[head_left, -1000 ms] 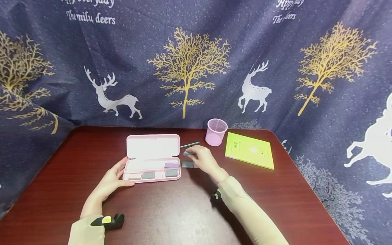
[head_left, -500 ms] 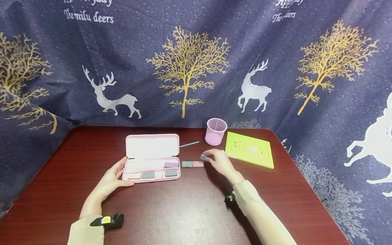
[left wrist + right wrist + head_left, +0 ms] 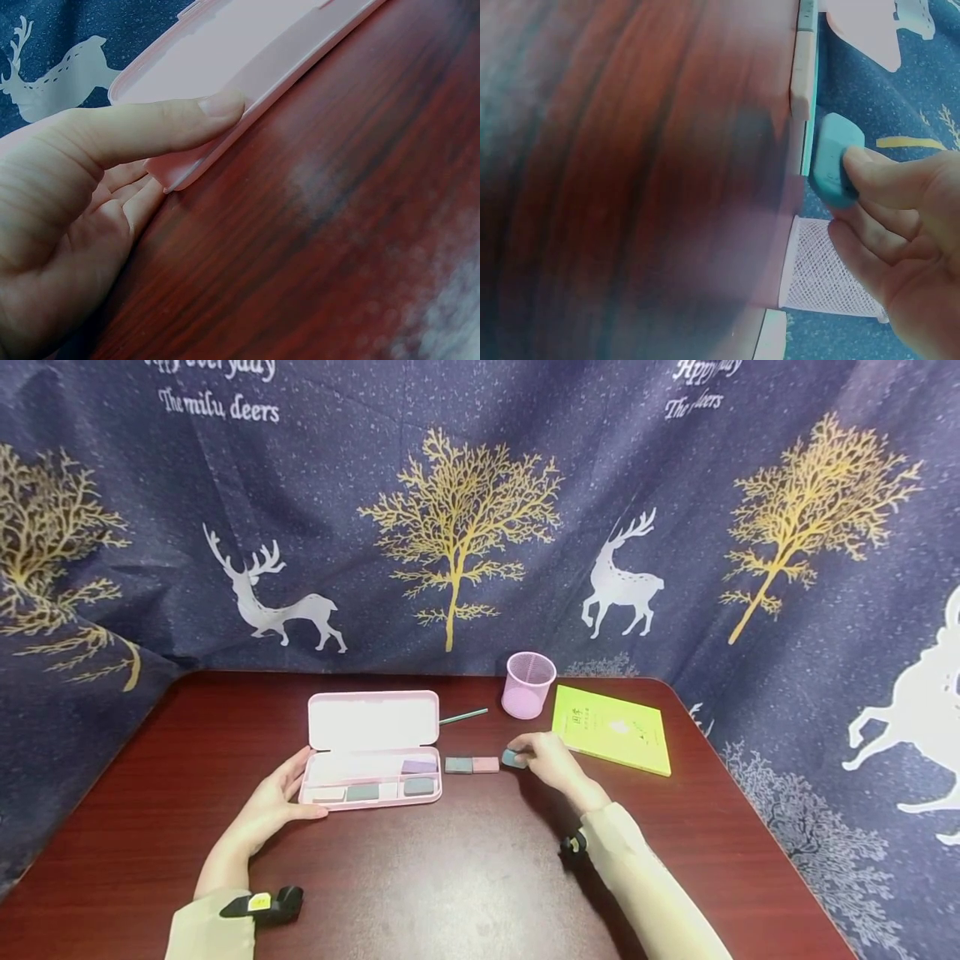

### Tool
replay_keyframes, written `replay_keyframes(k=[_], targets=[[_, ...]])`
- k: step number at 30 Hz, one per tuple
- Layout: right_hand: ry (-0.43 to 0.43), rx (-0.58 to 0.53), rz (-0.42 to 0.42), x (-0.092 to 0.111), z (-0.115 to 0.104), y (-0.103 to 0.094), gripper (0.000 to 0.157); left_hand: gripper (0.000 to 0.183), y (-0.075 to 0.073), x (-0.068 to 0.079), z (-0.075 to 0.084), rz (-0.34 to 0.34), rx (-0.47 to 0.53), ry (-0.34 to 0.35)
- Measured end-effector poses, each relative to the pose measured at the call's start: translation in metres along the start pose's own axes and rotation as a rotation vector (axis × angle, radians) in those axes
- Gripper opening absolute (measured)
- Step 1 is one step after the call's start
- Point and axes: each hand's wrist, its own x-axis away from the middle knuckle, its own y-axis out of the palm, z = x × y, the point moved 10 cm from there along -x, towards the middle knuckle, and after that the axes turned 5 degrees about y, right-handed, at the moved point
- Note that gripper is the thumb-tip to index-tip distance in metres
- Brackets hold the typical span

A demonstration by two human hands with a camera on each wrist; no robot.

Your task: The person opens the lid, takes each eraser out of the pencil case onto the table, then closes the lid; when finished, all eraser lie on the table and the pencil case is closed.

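Observation:
An open pink pencil case point(image 3: 373, 720) lies on the table with its lid tipped back. My left hand point(image 3: 264, 807) grips its left end, the thumb point(image 3: 176, 129) over the rim and the other fingers at the side. Inside are a purple block point(image 3: 418, 767), grey-green erasers point(image 3: 363, 792) and paler pieces. My right hand point(image 3: 553, 762) pinches a rounded blue-green eraser point(image 3: 835, 156) between thumb and fingers, just right of a pink eraser point(image 3: 486, 765). That one sits end to end with a dark green eraser point(image 3: 458, 766) beside the case.
Behind the erasers lies a thin green pencil point(image 3: 464, 716). A pink mesh pen holder point(image 3: 528, 687) stands at the back, with a yellow-green book point(image 3: 611, 728) to its right. A dark blue cloth point(image 3: 480, 527) with deer and trees hangs behind the table.
My right hand has carried the blue-green eraser rightward from above the dark green eraser, then lowered it right of the pink one, which came into full view. My left hand stays on the case.

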Motion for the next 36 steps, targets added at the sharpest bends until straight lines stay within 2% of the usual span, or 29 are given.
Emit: replay_keyframes(k=[6, 13, 24, 36], targets=[[-0.021, 0.049, -0.051, -0.001, -0.001, 0.004, 0.016, 0.109, 0.0, 0.0, 0.0, -0.001, 0.005, 0.003], [-0.032, 0.055, -0.102, -0.002, -0.002, 0.009, 0.016, 0.11, 0.001, 0.001, 0.001, -0.004, 0.001, 0.0], [0.005, 0.034, -0.133, -0.001, -0.001, 0.011, 0.014, 0.11, 0.001, 0.001, 0.001, -0.004, -0.001, 0.0], [-0.019, 0.083, -0.163, -0.004, 0.001, 0.017, 0.021, 0.109, 0.0, 0.001, 0.002, -0.002, 0.0, 0.001]])
